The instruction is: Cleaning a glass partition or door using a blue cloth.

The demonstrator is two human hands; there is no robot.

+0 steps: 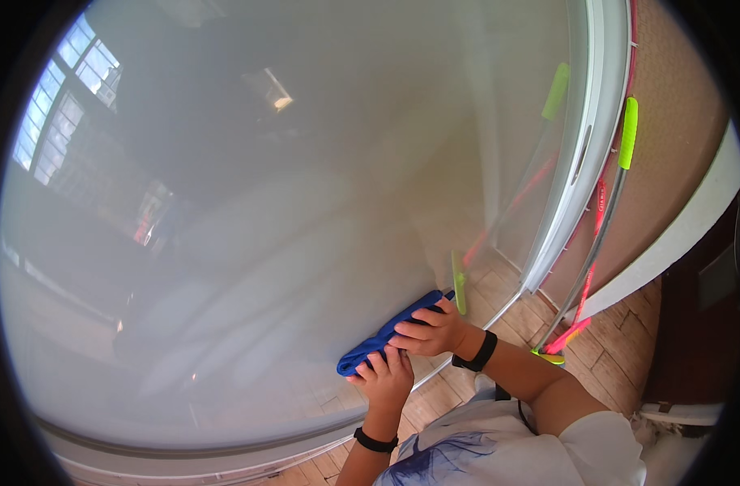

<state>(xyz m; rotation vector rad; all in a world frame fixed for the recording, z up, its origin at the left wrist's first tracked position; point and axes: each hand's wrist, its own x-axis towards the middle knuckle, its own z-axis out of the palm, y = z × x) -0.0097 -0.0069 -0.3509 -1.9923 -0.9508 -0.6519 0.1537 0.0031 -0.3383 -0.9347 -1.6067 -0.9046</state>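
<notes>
A folded blue cloth [385, 337] lies against a large glossy panel [254, 255], held in both hands near the panel's lower right part. My left hand [387, 378] grips the cloth's lower left end, with the fingers curled over its near edge. Higher up and to the right, my right hand [432, 331] grasps the other end. The thumbs are partly hidden, and so is the face of the cloth towards the panel. A black band circles each wrist.
A metal frame [579, 158] edges the panel on the right. Beside it, a long-handled tool with a lime grip [629, 133] and a red pole [590, 267] lean against the wall, ending above wood-look floor tiles [619, 340]. Windows and the tools reflect in the panel.
</notes>
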